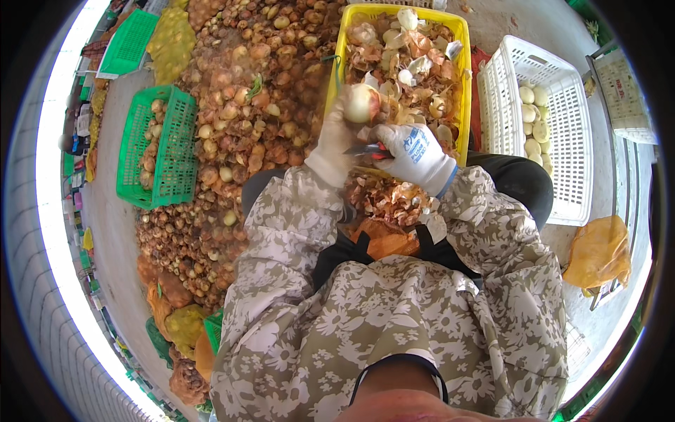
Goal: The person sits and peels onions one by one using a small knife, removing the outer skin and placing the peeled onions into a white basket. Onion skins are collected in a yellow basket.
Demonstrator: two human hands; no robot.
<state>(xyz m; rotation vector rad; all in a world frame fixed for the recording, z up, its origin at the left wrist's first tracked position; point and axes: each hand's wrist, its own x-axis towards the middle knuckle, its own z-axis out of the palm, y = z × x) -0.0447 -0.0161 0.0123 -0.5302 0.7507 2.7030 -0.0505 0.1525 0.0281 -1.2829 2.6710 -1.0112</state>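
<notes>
My left hand [335,140], in a white work glove, grips a partly peeled onion [360,103] whose pale flesh shows, with reddish skin on its right side. In my right hand [408,149], gloved in white with blue printing, is a small knife [369,150] with a dark blade and a red and black handle. The blade points left, just below the onion. Both hands are over the near edge of a yellow plastic crate [464,95] filled with onion skins [416,63] and some onions. More loose skins [387,200] lie between my knees.
A large heap of unpeeled onions [253,105] spreads to the left, with a green crate [176,174] of onions standing on its edge. At right, a white crate [567,174] holds several peeled onions [539,129]. An orange mesh bag [598,253] rests at the far right.
</notes>
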